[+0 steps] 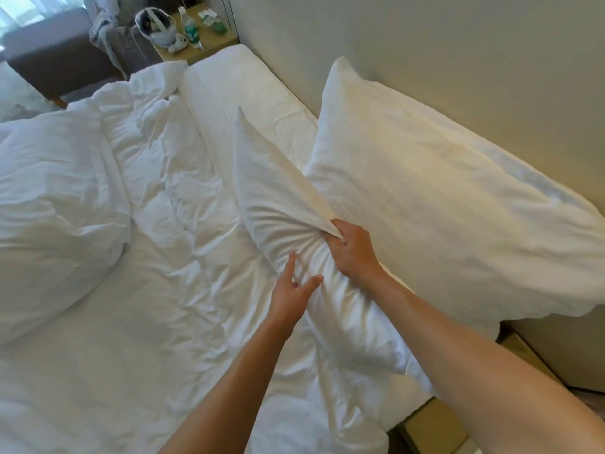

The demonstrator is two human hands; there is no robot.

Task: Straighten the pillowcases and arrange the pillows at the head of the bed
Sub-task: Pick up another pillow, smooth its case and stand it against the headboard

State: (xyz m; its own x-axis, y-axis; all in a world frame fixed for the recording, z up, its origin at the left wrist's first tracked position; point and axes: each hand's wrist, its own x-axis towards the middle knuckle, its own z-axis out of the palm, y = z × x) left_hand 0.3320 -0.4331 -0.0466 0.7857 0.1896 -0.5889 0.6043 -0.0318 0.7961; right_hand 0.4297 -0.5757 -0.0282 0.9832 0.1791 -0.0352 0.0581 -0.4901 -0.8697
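**Pillow in hand at the head of the bed**

The bed with white sheet (248, 103) runs along the beige wall (442, 44). A rumpled white duvet (147, 257) covers most of it. A large white pillow (442, 204) leans against the wall at the head. A second white pillow (49, 198) lies on the duvet at far left. A smaller white pillow on edge (278, 198) stands between them, its lower end touching the duvet. The right hand (353, 250) pinches a gathered fold of its pillowcase, fingers curled tight. The left hand (294, 290) is spread, fingertips touching the same pillow's side. A wooden bedside worktop (209, 37) beyond carries a green-labelled plastic bottle (191, 31).
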